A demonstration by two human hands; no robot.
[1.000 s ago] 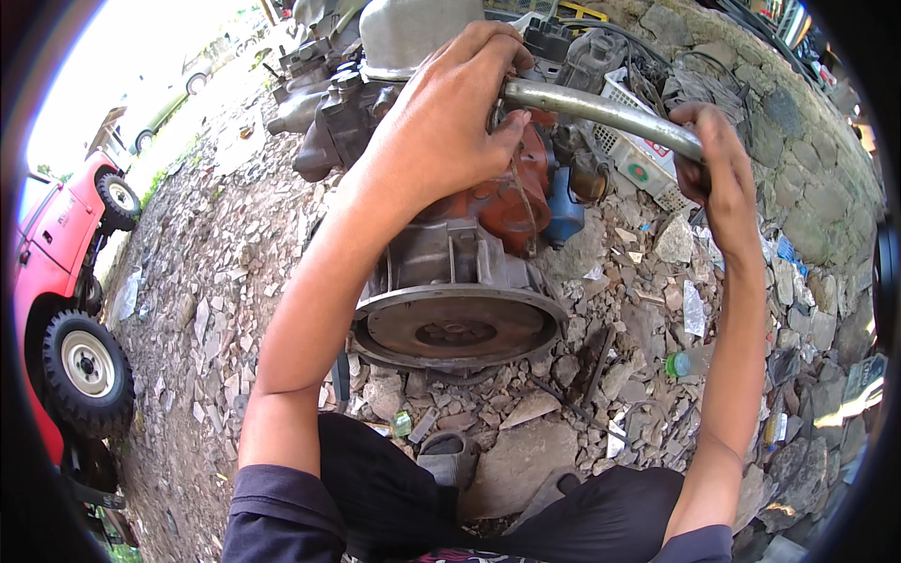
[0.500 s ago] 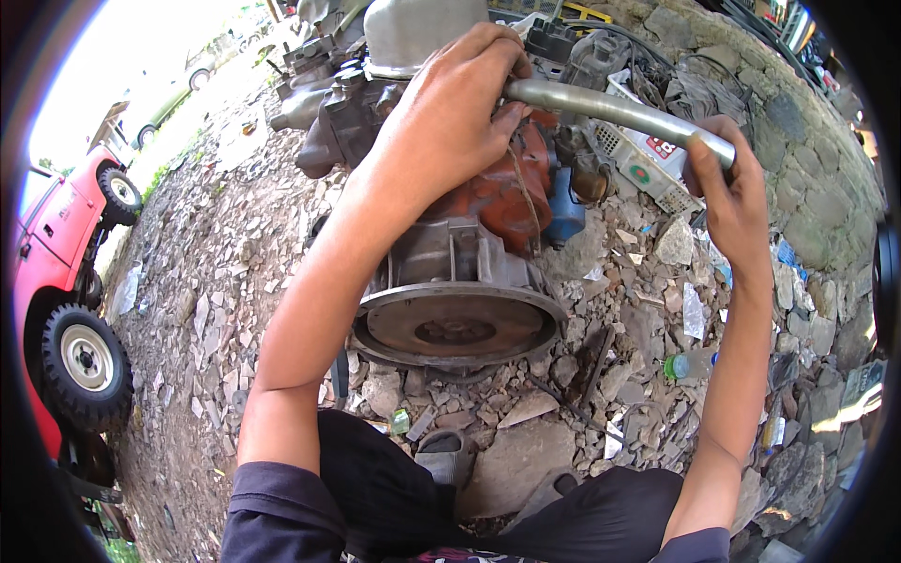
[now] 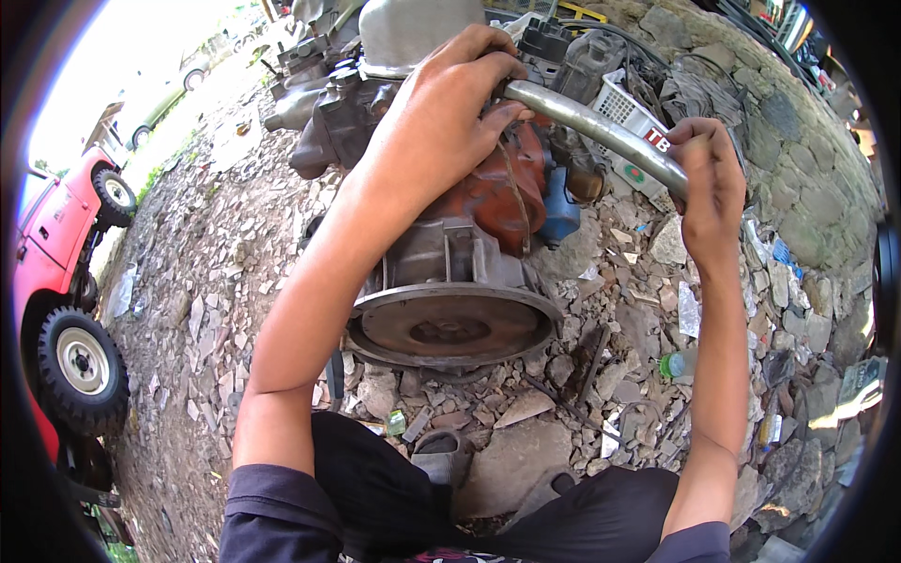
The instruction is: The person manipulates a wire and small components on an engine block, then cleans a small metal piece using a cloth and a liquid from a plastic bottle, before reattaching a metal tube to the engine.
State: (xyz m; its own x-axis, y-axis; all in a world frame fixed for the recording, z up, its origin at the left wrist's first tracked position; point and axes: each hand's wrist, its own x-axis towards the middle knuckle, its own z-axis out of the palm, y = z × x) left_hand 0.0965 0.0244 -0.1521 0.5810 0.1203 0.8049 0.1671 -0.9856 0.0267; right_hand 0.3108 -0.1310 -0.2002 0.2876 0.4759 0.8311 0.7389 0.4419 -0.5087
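A bare metal pipe (image 3: 601, 134), slightly bent, slants down to the right above the engine (image 3: 488, 202). Its left end comes out between the thumb and fingers of my left hand (image 3: 457, 98), closed on it beside the grey metal cover (image 3: 422, 36) on top of the engine. What lies under that palm is hidden. At the other end, my right hand (image 3: 710, 183) has its fingers curled round the pipe. Below, the engine's round rusty flywheel (image 3: 404, 319) faces me within its housing. A blue oil filter (image 3: 561, 208) sticks out of the red block's right side.
Broken stones and tile pieces (image 3: 225, 272) cover the ground. A white plastic basket (image 3: 627, 113) stands right of the engine, against a stone wall (image 3: 798, 159). A plastic bottle (image 3: 678, 363) lies nearer me. At left is a red vehicle (image 3: 58, 225) with a large tyre (image 3: 83, 371).
The pipe's right end has swung toward me and a little left, with my right hand on it. My left hand has stayed at the other end, nearly still.
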